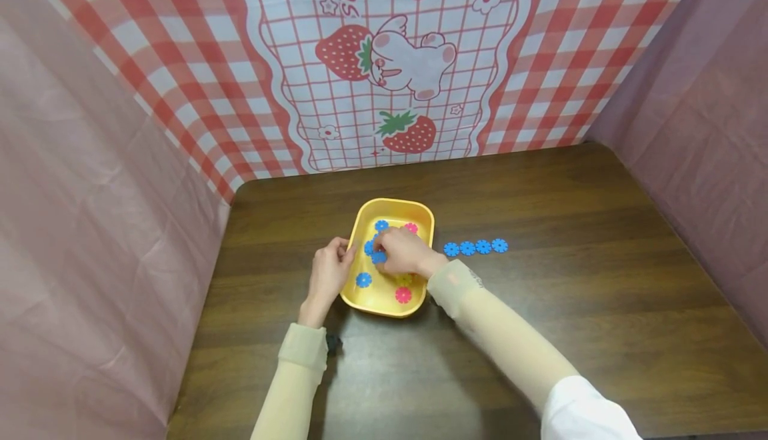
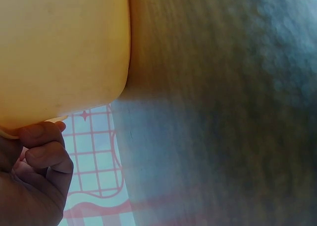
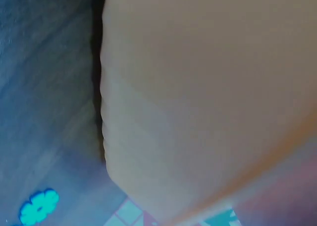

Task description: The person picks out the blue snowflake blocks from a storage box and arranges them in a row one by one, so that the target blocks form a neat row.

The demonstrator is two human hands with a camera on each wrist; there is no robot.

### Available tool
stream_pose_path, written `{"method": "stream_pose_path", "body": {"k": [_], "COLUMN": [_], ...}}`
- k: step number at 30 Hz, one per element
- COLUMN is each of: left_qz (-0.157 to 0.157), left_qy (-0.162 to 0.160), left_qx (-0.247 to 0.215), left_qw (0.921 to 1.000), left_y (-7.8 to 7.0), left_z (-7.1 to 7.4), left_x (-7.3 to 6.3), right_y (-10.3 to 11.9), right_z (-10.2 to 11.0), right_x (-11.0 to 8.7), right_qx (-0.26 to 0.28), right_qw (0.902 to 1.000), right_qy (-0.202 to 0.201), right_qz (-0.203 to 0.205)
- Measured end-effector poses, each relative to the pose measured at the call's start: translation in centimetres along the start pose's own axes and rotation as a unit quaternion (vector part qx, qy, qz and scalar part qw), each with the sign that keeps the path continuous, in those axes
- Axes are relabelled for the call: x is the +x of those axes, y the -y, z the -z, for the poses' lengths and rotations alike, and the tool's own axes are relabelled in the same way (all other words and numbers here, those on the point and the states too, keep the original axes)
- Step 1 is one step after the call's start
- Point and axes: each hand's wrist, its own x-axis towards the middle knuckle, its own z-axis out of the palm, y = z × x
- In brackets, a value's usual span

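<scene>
A yellow plastic tray sits on the table with several notched snowflake discs in it. My left hand grips its left rim, thumb and fingers around the edge; the left wrist view shows these curled fingers against the tray wall. My right hand reaches down into the tray, its bent fingers at a tilted blue snowflake disc, which they seem to pinch. Another blue disc lies near the left wall, and a pink disc near the front. The right wrist view shows mostly tray wall.
Right of the tray, several blue discs lie in a straight row on the brown wooden table. A strawberry-patterned checked cloth hangs behind the table, with pink curtains at both sides.
</scene>
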Motion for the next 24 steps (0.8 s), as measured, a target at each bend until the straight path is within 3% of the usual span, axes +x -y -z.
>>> {"method": "stream_pose_path", "body": {"k": [14, 24], "left_qz": [0.001, 0.010], "left_qy": [-0.001, 0.005], "left_qx": [0.004, 0.003], "left_qw": [1.0000, 0.9999], "left_y": [-0.1, -0.2], "left_z": [0.0, 0.1], "left_x": [0.0, 0.0], "right_y": [-0.2, -1.4], "right_z": [3.0, 4.9], "right_x": [-1.9, -3.6], "right_qx": [-0.014, -0.018], "right_qw": [0.9983, 0.9960], "right_qy": [-0.051, -0.086], "right_qz": [0.026, 0.017]}}
